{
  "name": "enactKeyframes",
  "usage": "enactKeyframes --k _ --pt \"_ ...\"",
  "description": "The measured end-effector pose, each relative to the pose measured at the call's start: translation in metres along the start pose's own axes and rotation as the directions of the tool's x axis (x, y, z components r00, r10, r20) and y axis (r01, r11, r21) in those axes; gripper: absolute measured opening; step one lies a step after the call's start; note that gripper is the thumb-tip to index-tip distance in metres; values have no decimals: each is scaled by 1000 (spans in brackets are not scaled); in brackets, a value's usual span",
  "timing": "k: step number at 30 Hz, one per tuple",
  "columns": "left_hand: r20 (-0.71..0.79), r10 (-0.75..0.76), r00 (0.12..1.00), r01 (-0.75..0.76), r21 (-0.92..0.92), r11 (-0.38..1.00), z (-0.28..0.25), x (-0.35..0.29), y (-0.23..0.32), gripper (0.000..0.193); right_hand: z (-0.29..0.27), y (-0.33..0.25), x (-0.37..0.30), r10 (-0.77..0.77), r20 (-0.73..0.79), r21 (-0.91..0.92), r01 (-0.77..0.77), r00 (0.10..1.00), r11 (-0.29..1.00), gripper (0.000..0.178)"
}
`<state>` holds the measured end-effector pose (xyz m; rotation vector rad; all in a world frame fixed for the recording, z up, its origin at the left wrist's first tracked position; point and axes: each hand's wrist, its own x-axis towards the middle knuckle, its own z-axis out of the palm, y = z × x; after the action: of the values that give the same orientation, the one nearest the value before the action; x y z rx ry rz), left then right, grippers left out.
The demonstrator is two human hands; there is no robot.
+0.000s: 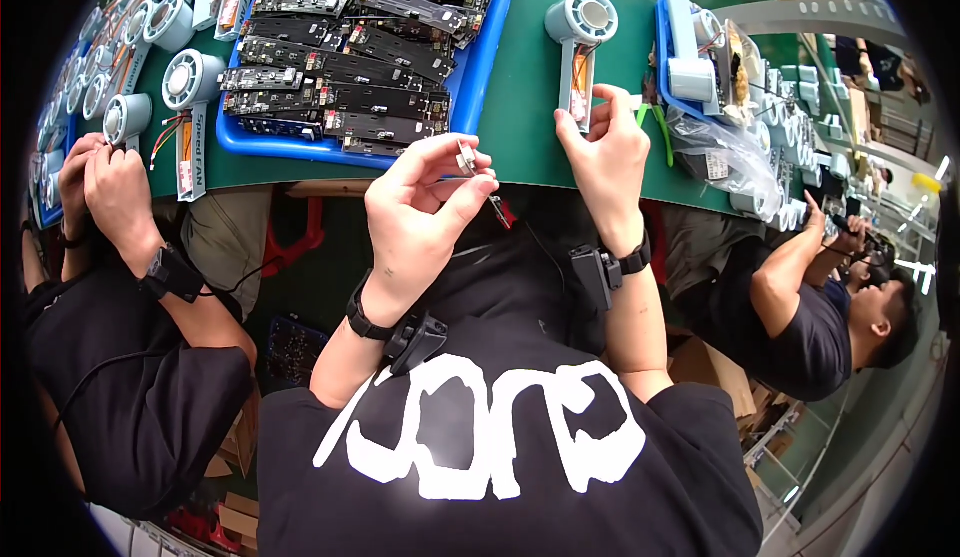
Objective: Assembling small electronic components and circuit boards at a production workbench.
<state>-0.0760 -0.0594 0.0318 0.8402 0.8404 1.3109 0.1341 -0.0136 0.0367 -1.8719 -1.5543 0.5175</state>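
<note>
Left hand point(415, 197): raised at the table edge, wrist bent, thumb and fingertips pinched on a small circuit board point(466, 160), partly hidden. Right hand point(612, 152): thumb and fingers closed about the lower handle of a handheld fan point(583, 19); pale-blue plastic, round vented head, open-fronted handle, on smooth green tabletop point(522, 92). Blue plastic tray point(487, 62) left of it: slim black boards point(385, 97), heaped.

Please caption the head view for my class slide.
Left grip pinches a small part; right grip holds a light-blue fan unit beside a blue tray of circuit boards.
</note>
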Motion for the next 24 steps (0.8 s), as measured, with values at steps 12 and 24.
enactKeyframes --k 12,24 --pt "56 -85 995 83 34 996 6 -5 -10 31 -4 -6 -22 -282 -91 -141 268 955 953 29" --pt "72 -90 993 87 45 995 10 -6 -16 29 -12 4 -7 -217 -194 113 242 957 964 6"
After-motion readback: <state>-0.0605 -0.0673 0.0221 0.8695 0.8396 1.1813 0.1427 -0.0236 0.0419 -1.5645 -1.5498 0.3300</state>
